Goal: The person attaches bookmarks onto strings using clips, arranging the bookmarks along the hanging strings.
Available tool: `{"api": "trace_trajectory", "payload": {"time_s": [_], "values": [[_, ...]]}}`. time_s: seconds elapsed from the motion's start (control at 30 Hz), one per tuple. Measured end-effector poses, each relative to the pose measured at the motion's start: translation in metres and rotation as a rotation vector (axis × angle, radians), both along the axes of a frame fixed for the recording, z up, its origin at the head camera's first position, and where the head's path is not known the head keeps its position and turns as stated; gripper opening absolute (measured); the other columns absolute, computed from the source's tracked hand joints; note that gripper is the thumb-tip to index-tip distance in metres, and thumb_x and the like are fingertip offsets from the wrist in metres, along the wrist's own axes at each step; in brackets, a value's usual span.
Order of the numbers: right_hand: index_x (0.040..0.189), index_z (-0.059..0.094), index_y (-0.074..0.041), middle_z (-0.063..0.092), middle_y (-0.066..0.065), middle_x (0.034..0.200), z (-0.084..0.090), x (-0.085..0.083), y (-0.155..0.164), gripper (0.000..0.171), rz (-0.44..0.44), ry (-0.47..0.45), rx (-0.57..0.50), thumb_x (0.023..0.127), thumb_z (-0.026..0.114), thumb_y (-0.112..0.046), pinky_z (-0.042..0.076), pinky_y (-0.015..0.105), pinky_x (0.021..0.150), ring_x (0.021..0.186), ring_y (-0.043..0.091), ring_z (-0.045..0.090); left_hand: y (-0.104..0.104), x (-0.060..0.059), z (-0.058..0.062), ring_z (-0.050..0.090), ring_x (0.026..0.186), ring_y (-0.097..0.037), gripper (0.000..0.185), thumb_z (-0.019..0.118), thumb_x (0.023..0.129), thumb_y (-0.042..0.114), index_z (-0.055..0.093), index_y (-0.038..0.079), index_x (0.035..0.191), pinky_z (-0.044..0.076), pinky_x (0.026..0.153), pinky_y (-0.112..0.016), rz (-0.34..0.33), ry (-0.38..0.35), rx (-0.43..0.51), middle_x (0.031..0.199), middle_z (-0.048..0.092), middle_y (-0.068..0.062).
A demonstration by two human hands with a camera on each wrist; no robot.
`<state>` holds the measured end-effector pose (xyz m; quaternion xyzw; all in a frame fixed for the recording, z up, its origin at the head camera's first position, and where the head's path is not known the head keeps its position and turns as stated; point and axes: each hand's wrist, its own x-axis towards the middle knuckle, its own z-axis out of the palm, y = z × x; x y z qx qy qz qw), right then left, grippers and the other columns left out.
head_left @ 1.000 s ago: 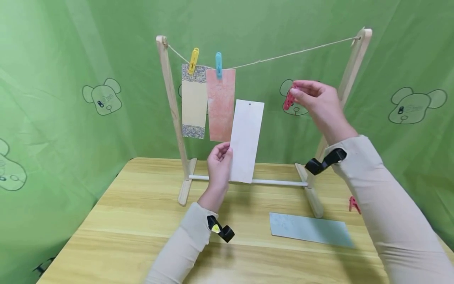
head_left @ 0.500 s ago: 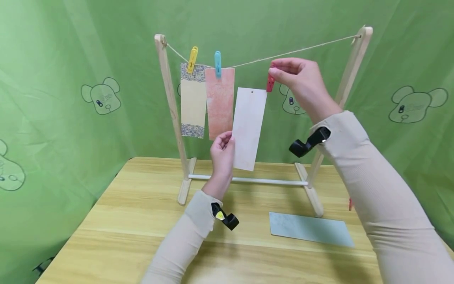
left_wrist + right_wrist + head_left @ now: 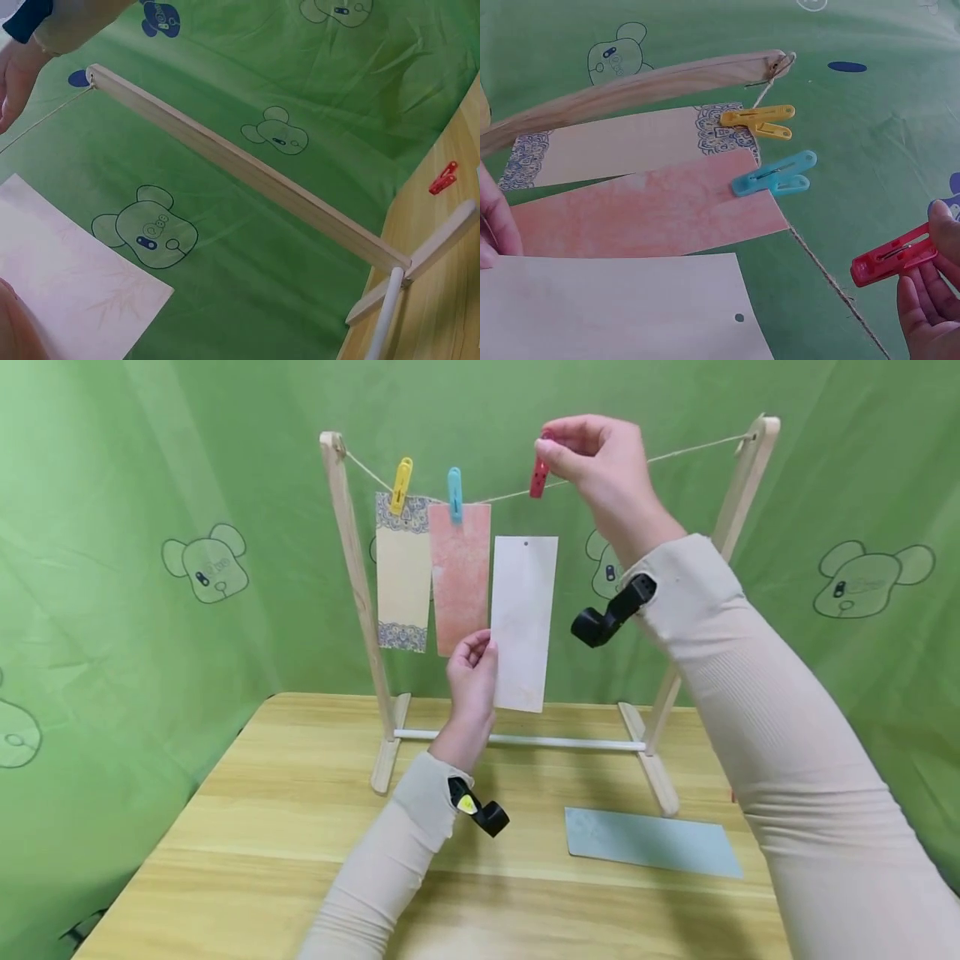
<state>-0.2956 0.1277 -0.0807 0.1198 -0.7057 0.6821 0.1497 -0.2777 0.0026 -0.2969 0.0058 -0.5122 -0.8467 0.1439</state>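
Note:
My left hand [image 3: 474, 681] pinches a white paper card [image 3: 522, 622] by its left edge, upright, its top a little below the string [image 3: 508, 496]. A small hole shows near the card's top. Between thumb and fingers my right hand [image 3: 607, 464] pinches a red clothespin [image 3: 538, 475], whose lower end is at the string in the head view. In the right wrist view that red clothespin [image 3: 892, 255] appears apart from the string. On the string's left part hang a patterned cream card [image 3: 402, 581] under a yellow clothespin [image 3: 401, 487] and a pink card [image 3: 461, 581] under a blue clothespin [image 3: 455, 495].
A wooden stand with a left post [image 3: 356, 577] and a right post [image 3: 746, 485] carries the string; a white rod [image 3: 562, 742] joins its feet. A pale blue card [image 3: 652, 842] lies on the table [image 3: 247, 860]. Another red clothespin [image 3: 443, 178] lies near the right foot.
My right hand has moved left and up with the red clothespin, from right of the white card to above it at the string. My left hand has raised the white card.

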Motion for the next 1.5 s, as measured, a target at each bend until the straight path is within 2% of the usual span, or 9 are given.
{"api": "trace_trajectory", "payload": {"time_s": [0.2, 0.33, 0.57, 0.7, 0.9, 1.17, 1.5], "values": [[0.109, 0.065, -0.003, 0.063, 0.001, 0.092, 0.01, -0.007, -0.005, 0.028, 0.002, 0.037, 0.025, 0.082, 0.071, -0.008, 0.046, 0.018, 0.087, 0.087, 0.01, 0.056, 0.002, -0.001, 0.002, 0.053, 0.084, -0.01, 0.018, 0.058, 0.089, -0.002, 0.061, 0.0, 0.106, 0.048, 0.076, -0.018, -0.008, 0.005, 0.0, 0.092, 0.058, -0.003], [0.102, 0.065, -0.004, 0.062, 0.0, 0.088, 0.014, -0.013, -0.006, 0.019, 0.015, 0.038, 0.031, 0.083, 0.07, -0.006, 0.046, 0.018, 0.084, 0.084, 0.009, 0.055, 0.002, 0.0, 0.005, 0.053, 0.086, -0.011, 0.018, 0.058, 0.089, -0.002, 0.061, 0.001, 0.106, 0.049, 0.079, -0.02, -0.015, 0.013, -0.003, 0.092, 0.058, -0.002], [0.093, 0.066, -0.008, 0.062, 0.0, 0.086, 0.006, -0.021, 0.0, 0.011, -0.004, -0.038, 0.048, 0.083, 0.07, -0.007, 0.048, 0.016, 0.077, 0.082, 0.01, 0.056, 0.0, 0.0, 0.004, 0.053, 0.085, -0.011, 0.017, 0.056, 0.088, -0.005, 0.06, -0.001, 0.105, 0.048, 0.077, -0.019, 0.017, 0.051, 0.018, 0.09, 0.058, -0.002], [0.092, 0.066, -0.008, 0.062, 0.0, 0.085, 0.003, -0.022, 0.0, 0.009, -0.011, -0.056, 0.067, 0.084, 0.069, -0.007, 0.048, 0.017, 0.079, 0.081, 0.009, 0.056, 0.0, -0.003, 0.006, 0.053, 0.084, -0.011, 0.017, 0.056, 0.088, -0.006, 0.06, -0.002, 0.105, 0.047, 0.075, -0.018, 0.027, 0.066, 0.007, 0.089, 0.058, -0.002], [0.094, 0.064, -0.009, 0.061, -0.001, 0.084, 0.003, -0.023, -0.002, 0.008, -0.023, -0.059, 0.164, 0.086, 0.067, -0.01, 0.045, 0.022, 0.086, 0.08, 0.008, 0.053, 0.002, -0.005, 0.008, 0.053, 0.084, -0.011, 0.018, 0.057, 0.088, -0.005, 0.06, -0.001, 0.105, 0.047, 0.076, -0.019, 0.015, 0.06, -0.003, 0.089, 0.057, -0.001], [0.094, 0.064, -0.008, 0.058, -0.002, 0.081, -0.002, -0.024, -0.003, 0.009, -0.035, -0.048, 0.281, 0.087, 0.067, -0.011, 0.041, 0.02, 0.077, 0.078, 0.009, 0.05, 0.002, -0.008, 0.008, 0.053, 0.084, -0.01, 0.017, 0.057, 0.088, -0.005, 0.06, -0.001, 0.104, 0.047, 0.075, -0.018, 0.022, 0.04, -0.005, 0.091, 0.058, -0.003], [0.101, 0.065, -0.003, 0.059, -0.001, 0.08, -0.007, -0.025, 0.0, 0.018, -0.062, -0.052, 0.37, 0.087, 0.067, -0.013, 0.044, 0.02, 0.073, 0.075, 0.01, 0.051, 0.006, -0.011, 0.014, 0.053, 0.082, -0.01, 0.017, 0.058, 0.087, -0.005, 0.061, 0.0, 0.104, 0.047, 0.075, -0.018, 0.042, 0.043, -0.007, 0.089, 0.058, -0.001]]}}
